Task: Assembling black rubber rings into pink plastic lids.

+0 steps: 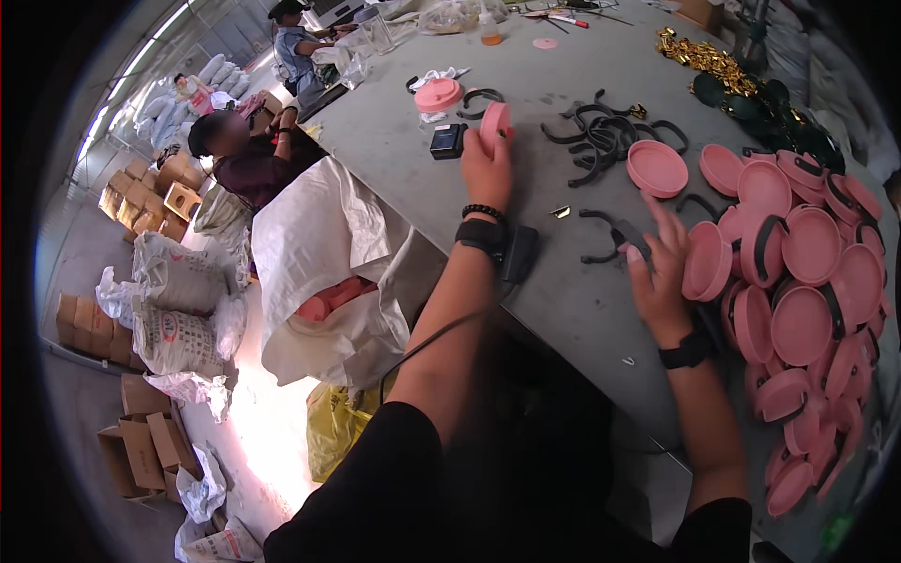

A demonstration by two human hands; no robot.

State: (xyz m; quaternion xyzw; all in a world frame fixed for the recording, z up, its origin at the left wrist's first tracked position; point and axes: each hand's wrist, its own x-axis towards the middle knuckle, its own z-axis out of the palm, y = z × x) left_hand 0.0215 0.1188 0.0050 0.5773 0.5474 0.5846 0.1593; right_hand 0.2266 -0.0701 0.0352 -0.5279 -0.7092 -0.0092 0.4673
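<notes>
My left hand [487, 175] grips a round pink shallow dish [496, 122], stood on its edge above the table. Beside it sits a small black box [448, 142]. My right hand [663, 274] has its thumb and fingers around one end of a black curved handle [598, 218]; some fingers stay stretched out, and the contact is partly hidden. Just beyond those fingers lies another pink dish [657, 169]. Several loose black curved handles [601, 134] form a tangle between the two hands. A small gold metal piece [560, 212] rests near my left wrist.
A large heap of pink dishes [801, 326] fills the table's right side. Gold metal parts [704, 56] and dark green pieces [765, 108] lie at the far right. A white sack [314, 235] with pink pieces hangs by the left table edge. Two people [258, 164] work at left.
</notes>
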